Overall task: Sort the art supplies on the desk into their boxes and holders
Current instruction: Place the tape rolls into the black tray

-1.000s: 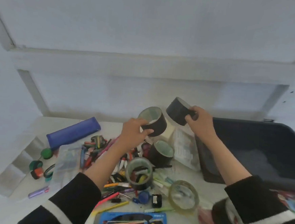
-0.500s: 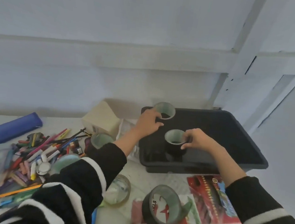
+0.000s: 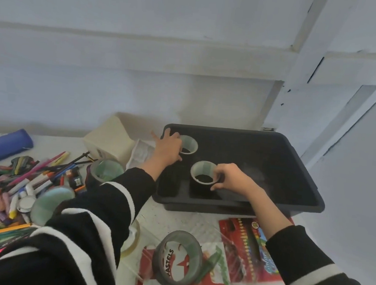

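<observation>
A: Where are the hands?

B: Both are inside the black bin (image 3: pixel 272 149) at the right of the desk (image 3: pixel 176 218). The left hand (image 3: pixel 168 149) is curled around the side of the far tape roll (image 3: pixel 189 145), near the bin's back left corner. The right hand (image 3: pixel 230 177) pinches the rim of the near tape roll (image 3: pixel 203 176), thumb and fingers closed on its right edge.

A: Do the rolls sit on the bin floor?

B: Both stand with the hole facing up, and look to rest on the floor. They are near each other, not touching.

A: What is outside the bin?

B: 1 grey tape roll (image 3: pixel 177 257) stands on a red and white pastel pack (image 3: pixel 194 275) in front. A pile of pens and crayons (image 3: pixel 22 181) lies at the left, with a blue pencil case (image 3: pixel 4 144) behind it and a cream box (image 3: pixel 111 138) beside the bin.
</observation>
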The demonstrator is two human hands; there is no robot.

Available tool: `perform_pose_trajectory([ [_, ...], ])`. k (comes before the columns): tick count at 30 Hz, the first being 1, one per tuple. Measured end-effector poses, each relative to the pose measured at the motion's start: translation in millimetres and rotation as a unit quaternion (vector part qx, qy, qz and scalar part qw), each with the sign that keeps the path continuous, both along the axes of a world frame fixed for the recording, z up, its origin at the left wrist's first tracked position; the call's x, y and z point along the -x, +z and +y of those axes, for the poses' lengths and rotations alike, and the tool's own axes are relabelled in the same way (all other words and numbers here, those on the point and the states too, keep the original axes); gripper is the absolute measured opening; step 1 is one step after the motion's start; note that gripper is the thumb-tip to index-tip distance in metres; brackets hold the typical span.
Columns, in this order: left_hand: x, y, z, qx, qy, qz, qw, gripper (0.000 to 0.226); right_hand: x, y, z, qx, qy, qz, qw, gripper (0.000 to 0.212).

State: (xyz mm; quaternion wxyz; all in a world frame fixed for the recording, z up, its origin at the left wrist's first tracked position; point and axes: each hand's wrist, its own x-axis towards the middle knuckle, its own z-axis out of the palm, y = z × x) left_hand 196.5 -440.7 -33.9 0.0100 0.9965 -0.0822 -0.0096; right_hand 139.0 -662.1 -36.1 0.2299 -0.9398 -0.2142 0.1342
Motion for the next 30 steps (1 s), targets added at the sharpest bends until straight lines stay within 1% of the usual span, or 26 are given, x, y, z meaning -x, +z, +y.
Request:
perform_pose_trajectory([
  [3,-3.8,-3.7,6.3,0.088,0.012,0.004,0.996,0.021,-3.6,0.9,0.9,-0.010,0.003,-0.002,1.000,0.023],
  [6,-7.5,-7.2,13.8,0.146,0.007,0.011,0.989,0.016,-9.2,3.2,3.0,-0.016,0.008,-0.008,1.000,0.026],
  [8,-4.3,-8.2,18.6,0.197,0.005,0.014,0.980,0.021,-11.5,5.3,6.3,-0.018,0.020,-0.015,1.000,0.029],
  [10,4.8,-7.9,21.8,0.284,0.015,0.011,0.959,0.033,-12.9,6.1,10.9,-0.027,0.026,-0.022,0.999,0.029],
  [12,14.4,-8.5,23.0,0.361,0.039,-0.013,0.932,0.041,-14.2,5.8,17.7,-0.037,0.032,-0.025,0.998,0.029],
  [14,21.1,-10.6,22.2,0.400,0.063,-0.036,0.914,0.045,-15.3,3.4,26.2,-0.037,0.041,-0.020,0.998,0.030],
  [17,26.6,-11.1,19.7,0.408,0.066,-0.046,0.910,0.047,-15.9,-2.9,38.5,-0.038,0.043,-0.010,0.998,0.027],
  [22,31.3,-11.9,19.6,0.392,0.065,-0.034,0.917,0.048,-15.9,-6.5,53.9,-0.035,0.063,-0.010,0.997,0.026],
  [27,35.5,-11.2,18.9,0.400,0.070,-0.032,0.913,0.041,-14.9,-10.7,54.3,-0.013,0.073,-0.017,0.997,0.027],
  [30,41.9,-4.6,20.5,0.418,0.071,-0.023,0.905,0.039,-10.0,-10.1,52.8,0.003,0.080,-0.024,0.996,0.023],
])
